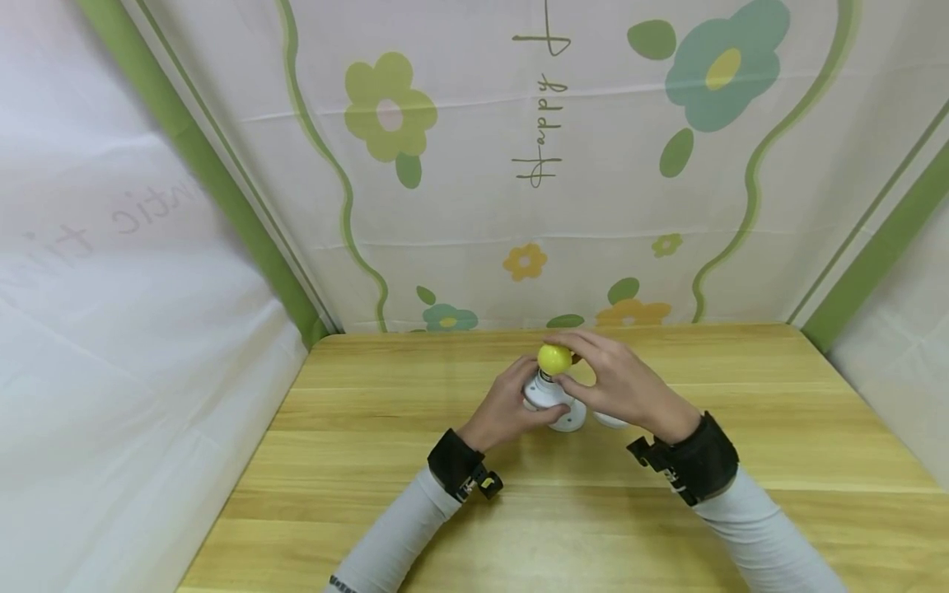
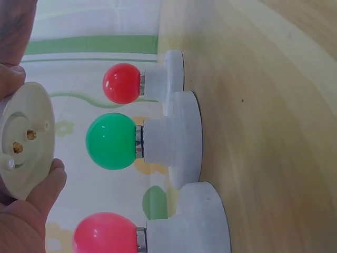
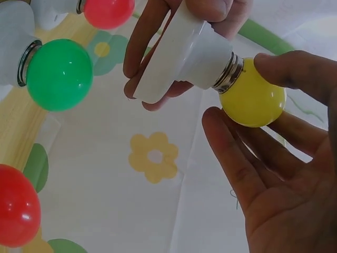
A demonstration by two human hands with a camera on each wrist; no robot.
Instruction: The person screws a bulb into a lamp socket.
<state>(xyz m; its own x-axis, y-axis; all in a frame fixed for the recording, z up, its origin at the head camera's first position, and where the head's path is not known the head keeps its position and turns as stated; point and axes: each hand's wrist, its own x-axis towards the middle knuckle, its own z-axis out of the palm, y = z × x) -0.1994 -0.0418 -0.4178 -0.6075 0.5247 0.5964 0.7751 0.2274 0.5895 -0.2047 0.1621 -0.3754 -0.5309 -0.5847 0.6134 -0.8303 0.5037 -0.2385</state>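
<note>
My left hand (image 1: pixel 511 409) grips a white lamp socket (image 3: pixel 181 52) by its round base, holding it tilted above the table. In the left wrist view the socket's underside faces the camera, with two brass screws (image 2: pixel 31 135) showing. A yellow light bulb (image 3: pixel 255 95) stands in the socket's mouth, part of its metal screw thread (image 3: pixel 230 74) exposed. My right hand (image 1: pixel 623 383) holds the yellow bulb between thumb and fingers. How deep the thread sits inside the socket is hidden.
Beyond the hands, a red bulb (image 2: pixel 121 83), a green bulb (image 2: pixel 110 141) and a pinkish-red bulb (image 2: pixel 105 234) stand in white sockets on the wooden table (image 1: pixel 334 511). In the head view the hands mostly cover them. A flower-printed curtain (image 1: pixel 460 206) hangs behind the table's far edge.
</note>
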